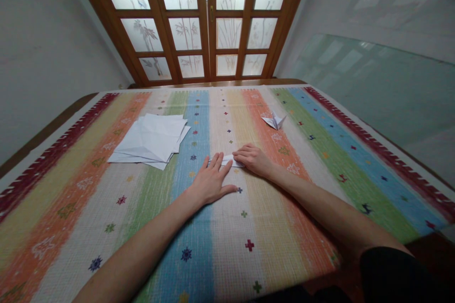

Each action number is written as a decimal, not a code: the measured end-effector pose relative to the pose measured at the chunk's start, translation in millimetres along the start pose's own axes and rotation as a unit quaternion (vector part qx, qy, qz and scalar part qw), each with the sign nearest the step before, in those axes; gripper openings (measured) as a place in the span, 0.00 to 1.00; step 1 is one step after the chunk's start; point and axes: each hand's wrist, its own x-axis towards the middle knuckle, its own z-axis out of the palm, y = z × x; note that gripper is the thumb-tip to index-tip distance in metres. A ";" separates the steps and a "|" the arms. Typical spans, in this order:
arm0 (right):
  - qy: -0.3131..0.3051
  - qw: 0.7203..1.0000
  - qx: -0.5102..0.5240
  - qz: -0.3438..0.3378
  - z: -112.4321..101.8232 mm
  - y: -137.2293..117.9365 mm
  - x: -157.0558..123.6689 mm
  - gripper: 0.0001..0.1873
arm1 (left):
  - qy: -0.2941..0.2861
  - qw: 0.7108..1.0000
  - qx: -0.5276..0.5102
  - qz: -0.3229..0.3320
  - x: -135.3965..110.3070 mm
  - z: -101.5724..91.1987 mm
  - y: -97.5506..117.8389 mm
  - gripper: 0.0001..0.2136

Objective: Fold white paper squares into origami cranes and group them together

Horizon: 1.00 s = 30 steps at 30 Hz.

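A small folded piece of white paper (227,160) lies on the striped tablecloth (249,218) near the table's middle. My left hand (212,181) lies flat with fingers spread, its fingertips pressing on the paper's left part. My right hand (253,158) rests on the paper's right end, fingers curled down and pressing on it. Most of the paper is hidden under both hands.
A loose stack of white paper sheets (151,139) lies to the left of my hands. A folded white paper crane (274,120) stands further back on the right. Wooden doors with frosted glass (206,19) rise behind the table. A glass pane (384,85) leans at the right.
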 end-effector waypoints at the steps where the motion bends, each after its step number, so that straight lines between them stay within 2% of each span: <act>1: 0.000 1.000 -0.002 0.001 0.2 0.8 -2.0 0.13 | -0.003 1.000 0.000 -0.001 -0.1 -0.4 0.2 0.40; 8: 0.010 1.000 -0.002 0.009 -2.8 3.1 -15.4 0.15 | 0.004 1.000 0.000 0.002 -1.8 3.0 0.1 0.38; 11: 0.024 0.998 0.018 0.047 -2.4 3.9 -20.6 0.14 | 0.013 1.000 0.003 0.014 -1.7 3.7 -1.7 0.36; 13: 0.063 0.994 0.032 0.087 -1.7 4.6 -24.0 0.14 | 0.024 0.999 0.012 0.030 0.6 1.5 -3.9 0.34; 16: 0.140 0.978 0.040 0.152 -1.9 5.5 -27.8 0.12 | 0.050 0.996 0.027 0.072 8.8 -3.5 -8.2 0.23; 19: 0.189 0.956 0.043 0.218 -3.5 6.4 -29.1 0.11 | 0.080 0.992 0.029 0.094 20.7 -6.7 -10.8 0.14; 24: 0.247 0.923 0.068 0.286 -4.2 8.7 -28.9 0.12 | 0.083 0.987 0.081 0.114 37.0 -8.5 -6.6 0.11; 30: 0.313 0.883 0.122 0.328 -2.4 12.7 -28.5 0.11 | 0.083 0.976 0.134 0.150 42.5 -10.0 -2.7 0.19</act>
